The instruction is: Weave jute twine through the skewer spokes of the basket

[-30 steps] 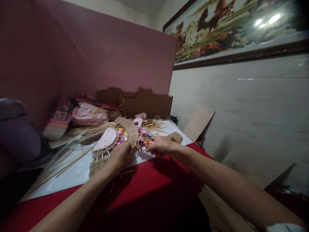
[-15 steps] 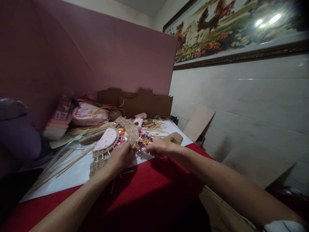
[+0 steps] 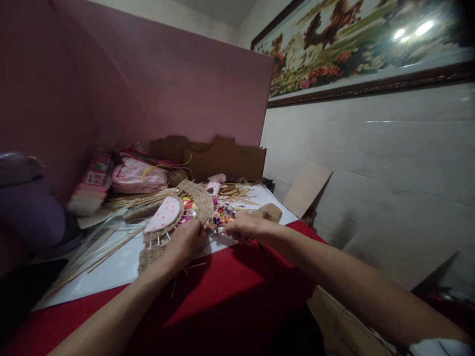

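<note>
A curved craft piece woven from brown twine [image 3: 202,200] over thin sticks lies in front of me, with a white, pink-dotted fabric patch [image 3: 163,214] on its left part. Shiny coloured pieces [image 3: 189,206] fill the gap inside the curve. My left hand [image 3: 188,240] is closed at the near edge of the woven piece, its fingertips partly hidden. Beside a patch with purple and orange flowers [image 3: 221,216], my right hand [image 3: 242,226] is closed. What sits in its fingers is mostly hidden; a thin dark cord trails below it.
Thin sticks [image 3: 107,252] lie on a white sheet [image 3: 92,277] over a red cloth [image 3: 222,291]. Behind are a ball of twine [image 3: 177,177], pink dotted fabric [image 3: 139,175] and brown cardboard [image 3: 226,158]. A purple object [image 3: 31,207] stands at left.
The view has shifted very slightly. Both hands hold nearly the same positions at the woven piece.
</note>
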{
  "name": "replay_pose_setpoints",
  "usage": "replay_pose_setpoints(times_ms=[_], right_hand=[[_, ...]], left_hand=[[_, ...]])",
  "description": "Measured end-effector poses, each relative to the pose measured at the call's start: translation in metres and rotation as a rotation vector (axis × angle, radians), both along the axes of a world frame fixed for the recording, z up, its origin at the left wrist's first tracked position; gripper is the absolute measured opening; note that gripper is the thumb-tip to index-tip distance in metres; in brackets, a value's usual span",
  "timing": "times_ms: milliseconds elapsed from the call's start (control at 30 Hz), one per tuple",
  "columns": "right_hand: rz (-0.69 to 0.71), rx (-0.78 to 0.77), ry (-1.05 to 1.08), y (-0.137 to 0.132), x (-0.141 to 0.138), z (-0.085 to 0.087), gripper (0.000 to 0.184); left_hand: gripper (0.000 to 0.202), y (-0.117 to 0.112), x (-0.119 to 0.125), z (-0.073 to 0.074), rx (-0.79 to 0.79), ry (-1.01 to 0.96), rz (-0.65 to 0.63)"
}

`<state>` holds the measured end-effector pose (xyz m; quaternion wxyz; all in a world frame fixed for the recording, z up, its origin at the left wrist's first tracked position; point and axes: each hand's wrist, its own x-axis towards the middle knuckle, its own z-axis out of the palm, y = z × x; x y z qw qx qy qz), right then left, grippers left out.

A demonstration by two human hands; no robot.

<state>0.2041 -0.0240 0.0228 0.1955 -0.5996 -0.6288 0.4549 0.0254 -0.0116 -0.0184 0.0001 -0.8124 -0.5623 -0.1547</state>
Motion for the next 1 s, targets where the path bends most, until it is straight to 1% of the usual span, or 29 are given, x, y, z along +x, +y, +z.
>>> replay_pose_setpoints(times_ms=[367, 633, 800, 1000], right_hand=[[-0.034, -0.004, 0.013, -0.01, 0.001, 0.0064, 0.021], [-0.044, 0.014, 0.023, -0.0076, 0.002, 0.0053, 0.02], [-0.065, -0.018, 0.029, -0.0079, -0.002, 0.0058, 0.018], [-0.064, -0.004, 0.052, -0.01, -0.001, 0.0105, 0.018]], left_hand=[[0.018, 0.0016, -0.0015, -0.0014, -0.007, 0.001, -0.01], [0.018, 0.0006, -0.0007, -0.0006, 0.003, -0.002, -0.002], [0.019, 0.0011, -0.0008, -0.0011, 0.006, -0.011, -0.012], [0.02, -0.0009, 0.0001, 0.0008, 0.0, -0.019, -0.009]])
